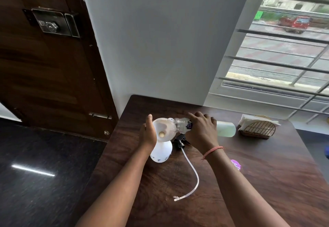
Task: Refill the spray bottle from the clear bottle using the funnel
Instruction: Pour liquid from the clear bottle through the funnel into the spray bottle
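A white spray bottle (pixel 161 152) stands on the dark wooden table (pixel 267 182) with a white funnel (pixel 162 128) set in its neck. My left hand (pixel 147 134) grips the funnel and bottle neck from the left. My right hand (pixel 202 130) holds the clear bottle (pixel 225 128) tipped on its side, its open mouth (pixel 176 124) over the funnel's right rim; pale liquid shows in its base. The black spray head (pixel 179 140) with its long clear tube (pixel 191 169) lies on the table just right of the spray bottle.
A wire napkin holder (pixel 258 128) with white napkins stands at the back right. A purple cap (pixel 235 164) lies by my right forearm. The table's left edge drops to a dark floor; a wooden door and a barred window stand behind.
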`<control>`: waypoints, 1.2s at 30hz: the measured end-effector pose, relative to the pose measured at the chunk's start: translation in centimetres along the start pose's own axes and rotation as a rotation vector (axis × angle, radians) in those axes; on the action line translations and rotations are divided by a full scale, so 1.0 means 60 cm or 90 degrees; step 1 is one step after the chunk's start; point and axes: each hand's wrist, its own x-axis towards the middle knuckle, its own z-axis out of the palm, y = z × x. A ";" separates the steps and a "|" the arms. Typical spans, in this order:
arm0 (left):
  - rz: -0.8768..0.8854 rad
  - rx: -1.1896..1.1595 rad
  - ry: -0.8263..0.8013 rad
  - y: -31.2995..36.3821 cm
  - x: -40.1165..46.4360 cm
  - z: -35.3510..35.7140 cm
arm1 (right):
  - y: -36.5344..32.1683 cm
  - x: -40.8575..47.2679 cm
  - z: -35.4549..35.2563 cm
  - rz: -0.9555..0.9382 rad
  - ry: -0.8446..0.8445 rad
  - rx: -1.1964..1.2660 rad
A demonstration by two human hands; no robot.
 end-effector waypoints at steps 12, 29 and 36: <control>-0.003 0.015 0.006 0.003 -0.009 0.000 | -0.015 0.003 -0.013 -0.005 0.055 -0.020; 0.027 0.097 -0.010 0.004 -0.012 -0.001 | -0.018 0.008 -0.026 -0.004 0.108 -0.019; 0.025 0.097 -0.003 0.004 -0.011 0.000 | -0.021 0.006 -0.036 -0.003 0.098 -0.014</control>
